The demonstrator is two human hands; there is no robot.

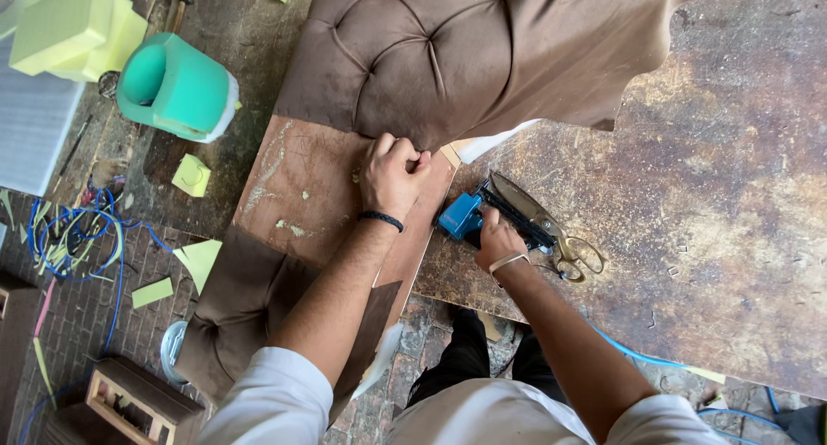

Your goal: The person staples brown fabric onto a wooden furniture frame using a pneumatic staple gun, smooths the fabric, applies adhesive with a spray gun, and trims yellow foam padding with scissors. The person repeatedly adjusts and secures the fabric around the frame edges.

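Observation:
A brown tufted fabric cover (pixel 448 53) lies over a wooden panel (pixel 297 195) that juts off the worn workbench (pixel 715 195). My left hand (pixel 392 171) pinches the lower edge of that fabric against the bare wood. My right hand (pixel 497 238) grips a blue and black pneumatic staple gun (pixel 469 214) resting on the bench just right of the panel's edge. Large metal shears (pixel 543 221) lie directly beside the gun, touching it. A second brown tufted piece (pixel 241 307) covers the panel's near end.
A teal foam roll (pixel 177 87) and yellow-green foam blocks (pixel 73 27) sit on the floor at upper left. Foam scraps (pixel 191 176) and a blue hose (pixel 82 238) lie on the brick floor. A small wooden frame (pixel 129 398) stands at bottom left.

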